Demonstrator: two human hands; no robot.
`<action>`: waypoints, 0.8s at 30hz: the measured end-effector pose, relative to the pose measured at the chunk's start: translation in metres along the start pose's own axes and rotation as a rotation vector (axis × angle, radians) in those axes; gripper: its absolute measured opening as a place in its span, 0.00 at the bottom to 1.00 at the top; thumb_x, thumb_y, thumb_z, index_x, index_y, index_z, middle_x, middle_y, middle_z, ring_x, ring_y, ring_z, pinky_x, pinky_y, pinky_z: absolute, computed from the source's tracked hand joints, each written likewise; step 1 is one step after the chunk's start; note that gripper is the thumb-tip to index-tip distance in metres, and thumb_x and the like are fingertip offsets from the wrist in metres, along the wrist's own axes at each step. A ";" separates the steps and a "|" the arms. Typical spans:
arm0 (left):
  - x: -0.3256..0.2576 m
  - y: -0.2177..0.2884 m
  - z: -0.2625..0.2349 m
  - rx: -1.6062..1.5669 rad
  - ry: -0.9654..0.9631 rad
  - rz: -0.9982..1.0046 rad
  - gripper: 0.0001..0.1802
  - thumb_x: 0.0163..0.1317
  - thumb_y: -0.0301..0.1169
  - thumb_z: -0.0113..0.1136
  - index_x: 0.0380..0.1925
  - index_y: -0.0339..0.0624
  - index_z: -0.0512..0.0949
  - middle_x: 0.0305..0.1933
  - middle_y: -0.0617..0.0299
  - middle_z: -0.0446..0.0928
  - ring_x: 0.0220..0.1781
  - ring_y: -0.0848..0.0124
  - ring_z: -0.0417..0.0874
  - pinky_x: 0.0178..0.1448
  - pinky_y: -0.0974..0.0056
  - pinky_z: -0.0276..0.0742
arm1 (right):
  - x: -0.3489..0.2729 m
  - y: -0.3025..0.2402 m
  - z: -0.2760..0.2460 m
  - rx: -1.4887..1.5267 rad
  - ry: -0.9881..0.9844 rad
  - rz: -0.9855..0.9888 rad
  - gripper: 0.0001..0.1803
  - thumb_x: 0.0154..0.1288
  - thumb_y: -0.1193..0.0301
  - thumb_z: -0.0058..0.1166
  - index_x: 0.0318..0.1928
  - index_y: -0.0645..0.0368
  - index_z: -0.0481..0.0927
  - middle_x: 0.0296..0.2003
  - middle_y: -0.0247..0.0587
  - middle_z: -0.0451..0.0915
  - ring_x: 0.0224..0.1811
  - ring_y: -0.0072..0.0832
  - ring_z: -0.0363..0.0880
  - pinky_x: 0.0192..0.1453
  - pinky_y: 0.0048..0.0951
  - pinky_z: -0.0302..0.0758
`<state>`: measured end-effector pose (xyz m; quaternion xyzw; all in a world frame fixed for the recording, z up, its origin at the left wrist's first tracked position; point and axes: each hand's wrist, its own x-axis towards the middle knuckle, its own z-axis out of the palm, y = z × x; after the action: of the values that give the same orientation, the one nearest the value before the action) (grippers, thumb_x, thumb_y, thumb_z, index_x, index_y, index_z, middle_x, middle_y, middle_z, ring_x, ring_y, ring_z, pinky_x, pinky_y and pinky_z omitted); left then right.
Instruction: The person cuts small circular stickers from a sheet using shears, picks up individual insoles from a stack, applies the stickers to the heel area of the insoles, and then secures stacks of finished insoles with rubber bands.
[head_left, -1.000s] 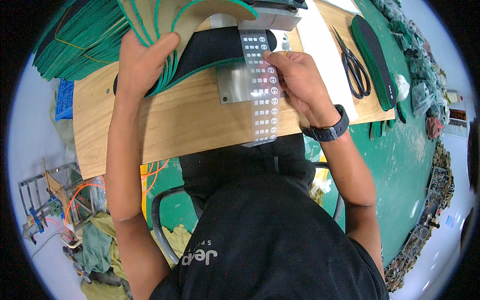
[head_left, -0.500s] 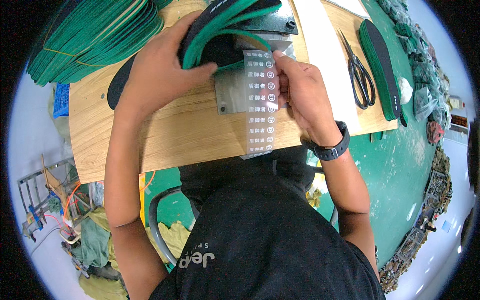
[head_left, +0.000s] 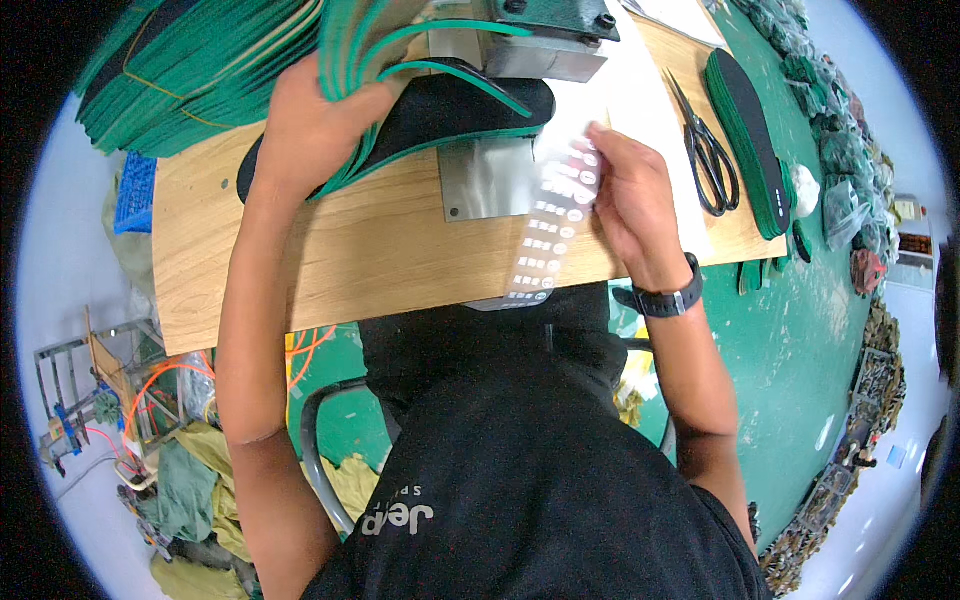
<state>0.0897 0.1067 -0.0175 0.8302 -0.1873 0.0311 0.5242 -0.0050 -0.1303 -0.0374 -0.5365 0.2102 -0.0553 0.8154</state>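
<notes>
Black insoles (head_left: 455, 105) with green edges; black scissors (head_left: 708, 150)

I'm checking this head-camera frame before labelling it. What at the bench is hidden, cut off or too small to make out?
- Left hand: fingertips buried in the fanned green-edged insoles, whose tops run off the upper edge.
- Sticker strip: its marks are too small and blurred; the right hand covers its upper edge.
- Metal machine: cut off by the top edge.
- Scissors: tips lost against the white sheet.
</notes>
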 end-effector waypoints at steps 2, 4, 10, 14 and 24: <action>0.002 -0.015 -0.007 -0.012 0.078 0.046 0.12 0.53 0.30 0.57 0.35 0.35 0.79 0.28 0.65 0.79 0.30 0.78 0.73 0.39 0.67 0.72 | 0.009 0.006 0.006 -0.157 -0.175 -0.003 0.13 0.67 0.70 0.49 0.29 0.67 0.77 0.24 0.41 0.78 0.21 0.22 0.77 0.21 0.19 0.71; 0.002 -0.017 -0.010 -0.177 0.096 0.007 0.11 0.53 0.29 0.56 0.35 0.34 0.79 0.30 0.65 0.79 0.31 0.77 0.74 0.41 0.68 0.72 | 0.013 -0.002 0.011 -0.349 -0.256 0.085 0.15 0.66 0.69 0.50 0.26 0.67 0.78 0.18 0.39 0.77 0.15 0.21 0.73 0.17 0.18 0.68; -0.002 -0.016 -0.009 -0.177 0.082 0.040 0.12 0.52 0.29 0.58 0.35 0.34 0.79 0.32 0.65 0.79 0.34 0.78 0.75 0.43 0.68 0.72 | 0.015 -0.001 0.013 -0.437 -0.249 0.095 0.15 0.65 0.68 0.50 0.24 0.66 0.78 0.17 0.39 0.78 0.13 0.20 0.72 0.16 0.18 0.67; -0.001 -0.016 -0.008 -0.165 0.061 0.056 0.12 0.52 0.29 0.58 0.35 0.35 0.79 0.32 0.65 0.79 0.34 0.78 0.75 0.43 0.69 0.72 | 0.017 0.000 0.012 -0.440 -0.256 0.109 0.15 0.65 0.67 0.51 0.24 0.65 0.78 0.17 0.39 0.77 0.13 0.20 0.72 0.16 0.18 0.68; -0.008 -0.003 0.005 -0.096 0.047 0.111 0.19 0.50 0.27 0.60 0.45 0.39 0.79 0.38 0.59 0.82 0.38 0.73 0.79 0.48 0.68 0.73 | 0.018 -0.005 0.016 -0.477 -0.227 0.155 0.17 0.66 0.64 0.50 0.24 0.65 0.77 0.17 0.38 0.77 0.14 0.20 0.73 0.15 0.19 0.69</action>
<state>0.0822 0.1051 -0.0242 0.7915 -0.2220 0.0704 0.5650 0.0186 -0.1240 -0.0326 -0.6984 0.1652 0.1189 0.6861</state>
